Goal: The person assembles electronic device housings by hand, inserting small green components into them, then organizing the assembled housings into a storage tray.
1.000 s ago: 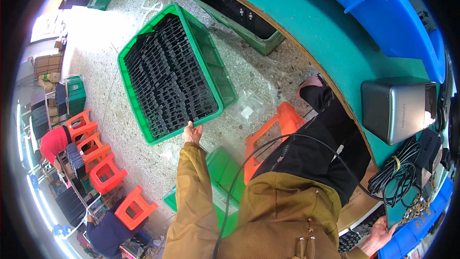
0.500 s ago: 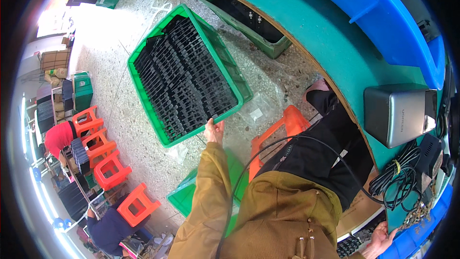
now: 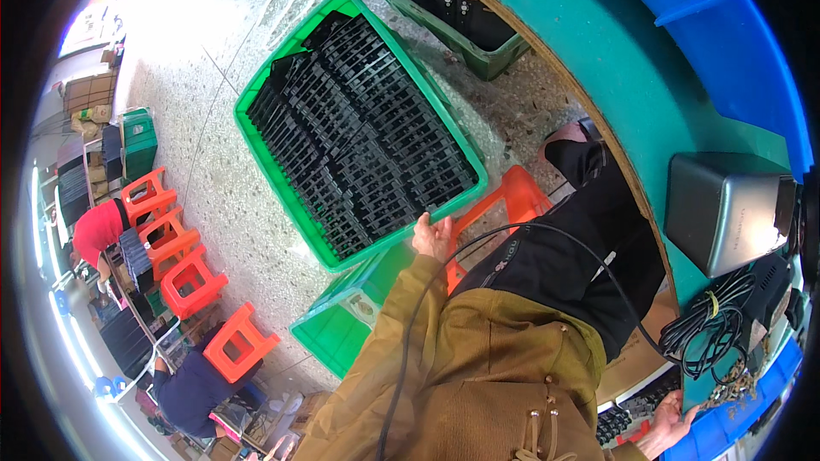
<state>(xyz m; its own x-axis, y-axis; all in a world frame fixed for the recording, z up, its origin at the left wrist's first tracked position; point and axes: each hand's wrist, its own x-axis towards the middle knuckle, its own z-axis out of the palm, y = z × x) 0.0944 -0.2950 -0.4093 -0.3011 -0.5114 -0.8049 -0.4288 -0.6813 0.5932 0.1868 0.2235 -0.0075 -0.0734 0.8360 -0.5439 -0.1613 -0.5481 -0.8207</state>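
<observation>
A green plastic crate (image 3: 366,261) is packed with rows of black slotted parts (image 3: 363,132), whose exact kind I cannot tell. My left hand (image 3: 433,236) grips the crate's near right rim, its fingers curled at the edge. Partly beneath that side is an empty-looking green bin (image 3: 329,324). Far to the right, my right hand (image 3: 669,425) has hold of the corner of a teal tabletop (image 3: 699,388), its fingers bent at the edge.
An orange stool (image 3: 523,195) stands by my legs. Another green crate (image 3: 491,60) sits partly under the table. On the tabletop are a grey box-shaped device (image 3: 726,209) and coiled black cable (image 3: 709,324). More orange stools (image 3: 195,282) and two people (image 3: 192,393) are at left.
The filled crate has shifted right and nearer, covering floor and plastic wrap that showed before. My left hand moved right with its rim. My right hand stays at the table corner.
</observation>
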